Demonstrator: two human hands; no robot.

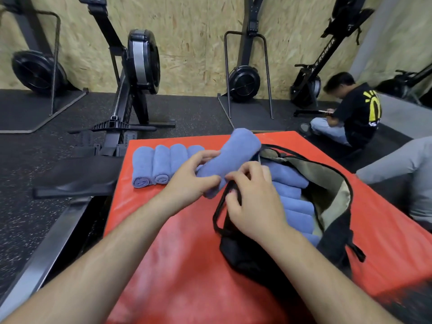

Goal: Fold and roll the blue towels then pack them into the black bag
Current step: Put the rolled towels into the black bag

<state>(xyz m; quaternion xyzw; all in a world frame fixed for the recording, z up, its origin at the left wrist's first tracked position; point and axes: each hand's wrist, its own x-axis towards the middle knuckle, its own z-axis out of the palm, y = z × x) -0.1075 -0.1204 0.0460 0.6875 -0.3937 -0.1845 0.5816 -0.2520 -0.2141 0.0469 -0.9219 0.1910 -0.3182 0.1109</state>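
Mid-frame, my left grip curls round a plush, sausage-shaped rolled blue towel, its long axis slanting up and right over the mouth of the limp black bag on the red tabletop, while my right grip pinches the bag's thin strap beside the packed rolls.
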